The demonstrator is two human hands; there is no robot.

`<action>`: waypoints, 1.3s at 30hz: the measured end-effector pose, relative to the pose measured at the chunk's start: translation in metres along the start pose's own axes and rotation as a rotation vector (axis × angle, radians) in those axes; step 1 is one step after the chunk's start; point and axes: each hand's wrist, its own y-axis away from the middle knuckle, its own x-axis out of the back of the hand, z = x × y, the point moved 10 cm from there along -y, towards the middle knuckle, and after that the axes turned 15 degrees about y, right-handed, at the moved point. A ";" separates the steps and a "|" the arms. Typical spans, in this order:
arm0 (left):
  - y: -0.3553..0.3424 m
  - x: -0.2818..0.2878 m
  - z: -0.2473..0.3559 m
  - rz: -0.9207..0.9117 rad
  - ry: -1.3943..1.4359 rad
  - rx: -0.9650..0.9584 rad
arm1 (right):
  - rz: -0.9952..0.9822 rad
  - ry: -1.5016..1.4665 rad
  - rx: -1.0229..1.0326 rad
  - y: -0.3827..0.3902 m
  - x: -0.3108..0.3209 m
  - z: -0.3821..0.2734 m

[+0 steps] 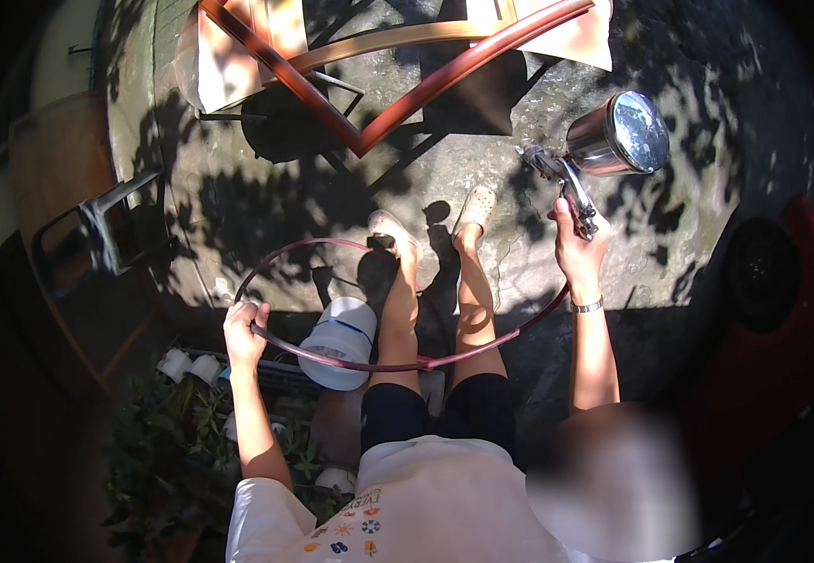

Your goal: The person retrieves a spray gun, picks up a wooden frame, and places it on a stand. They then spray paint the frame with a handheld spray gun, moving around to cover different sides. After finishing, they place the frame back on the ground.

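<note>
My right hand [581, 246] is closed round the handle of a metal spray gun [576, 192], which has a shiny silver cup [618, 134] on top. A dark red air hose [482, 355] runs from near that hand in a wide loop across my legs. On the left, my left hand [245, 330] grips the hose, with a short bend of it passing through the fist. Ahead of me stands a reddish-brown wooden frame [416, 97] whose two bars meet in a corner pointing toward me. The spray gun is apart from the frame, to its right.
A white bucket [339, 340] with a blue band stands left of my legs. Potted plants [177, 427] lie at the lower left. A dark metal frame [97, 230] is at the left, and a red vehicle [797, 310] at the right. Sheets of cardboard [243, 56] lie beneath the wooden frame.
</note>
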 end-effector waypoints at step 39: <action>-0.081 -0.046 0.066 -0.168 0.100 -0.014 | 0.458 0.392 0.004 -0.269 0.177 -0.019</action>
